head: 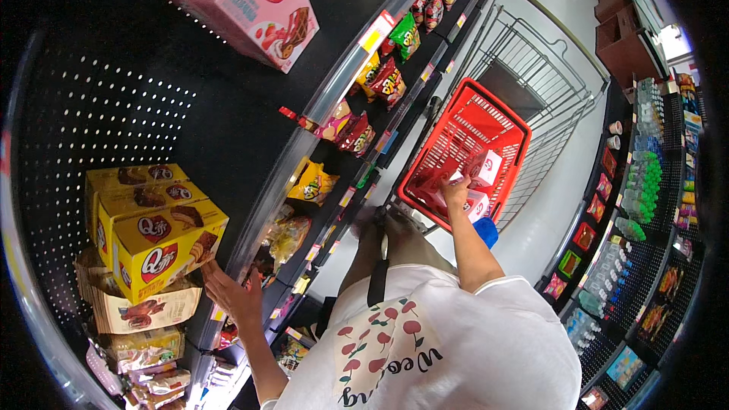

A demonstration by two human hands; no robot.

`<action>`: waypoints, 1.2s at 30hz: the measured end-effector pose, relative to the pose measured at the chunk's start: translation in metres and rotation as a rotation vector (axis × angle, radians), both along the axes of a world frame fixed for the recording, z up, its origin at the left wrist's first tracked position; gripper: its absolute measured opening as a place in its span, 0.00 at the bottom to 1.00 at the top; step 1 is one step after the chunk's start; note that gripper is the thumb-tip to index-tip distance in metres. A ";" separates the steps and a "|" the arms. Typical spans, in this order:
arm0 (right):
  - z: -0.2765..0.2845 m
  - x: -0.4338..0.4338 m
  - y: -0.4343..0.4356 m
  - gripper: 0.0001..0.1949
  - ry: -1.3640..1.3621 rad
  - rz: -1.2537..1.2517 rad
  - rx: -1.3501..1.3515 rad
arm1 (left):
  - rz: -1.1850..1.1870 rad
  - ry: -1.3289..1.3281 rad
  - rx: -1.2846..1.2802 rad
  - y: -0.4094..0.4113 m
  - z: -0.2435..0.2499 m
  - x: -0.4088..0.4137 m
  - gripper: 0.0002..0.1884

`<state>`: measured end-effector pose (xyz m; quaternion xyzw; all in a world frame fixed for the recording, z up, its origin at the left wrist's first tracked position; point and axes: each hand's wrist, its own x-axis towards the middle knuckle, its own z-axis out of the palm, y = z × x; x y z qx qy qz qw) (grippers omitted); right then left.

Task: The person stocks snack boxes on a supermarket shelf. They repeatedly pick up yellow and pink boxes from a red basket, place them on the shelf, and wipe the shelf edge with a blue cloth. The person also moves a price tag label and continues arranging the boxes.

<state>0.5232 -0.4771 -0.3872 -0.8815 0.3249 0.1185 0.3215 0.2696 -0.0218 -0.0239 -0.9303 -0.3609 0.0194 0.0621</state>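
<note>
My left hand [232, 291] is at the front edge of a black shelf, thumb and fingers apart. Its fingertips are at the lower corner of a yellow snack box [162, 250]; I cannot tell whether they touch. More yellow boxes [136, 176] stand right behind that one. On my other side, my right hand [457, 189] reaches down into a red plastic shopping basket [523, 142]. Several pink-and-white boxes lie in the basket, one white-topped box [484, 168] just beside my fingers. Whether the fingers grip a box is unclear, as their tips are partly hidden.
The basket sits on a metal shopping cart [547, 51]. Further along the upper shelf stands a pink box [256, 5]. Bagged snacks [313, 182] line the lower shelf. Across the aisle floor [515, 250] are shelves with green-capped bottles [643, 188]. A blue item [486, 232] shows by my right forearm.
</note>
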 end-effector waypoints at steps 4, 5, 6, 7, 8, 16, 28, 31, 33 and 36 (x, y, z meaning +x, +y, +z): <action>0.012 0.003 -0.013 0.47 -0.088 0.085 -0.079 | -0.042 -0.059 -0.002 -0.001 -0.002 -0.001 0.53; 0.013 0.002 -0.026 0.48 -0.282 0.201 -0.092 | -0.079 -0.087 0.009 0.001 -0.002 -0.001 0.53; 0.025 0.005 -0.034 0.51 -0.311 0.237 -0.036 | -0.054 -0.097 -0.010 -0.003 0.001 0.002 0.53; 0.045 0.010 -0.039 0.54 -0.332 0.285 -0.129 | -0.035 -0.120 -0.034 -0.004 0.003 0.004 0.52; 0.103 0.016 -0.032 0.53 -0.244 0.300 -0.017 | -0.023 -0.143 -0.047 -0.006 0.003 0.001 0.52; 0.298 0.042 -0.057 0.33 -0.492 0.367 0.294 | -0.254 -0.568 -0.118 -0.026 0.025 0.005 0.37; 0.535 0.089 0.113 0.36 -0.676 1.279 0.563 | -0.543 -0.695 -0.698 -0.101 0.073 0.134 0.46; 0.561 0.097 0.158 0.37 -0.687 1.474 0.679 | -0.534 -0.720 -0.701 -0.094 0.074 0.157 0.49; 0.565 0.100 0.191 0.38 -0.655 1.538 0.805 | -0.463 -0.770 -0.788 -0.086 0.065 0.159 0.43; 0.563 0.103 0.228 0.46 -0.630 1.521 1.020 | -0.343 -0.974 -1.134 -0.079 0.051 0.164 0.37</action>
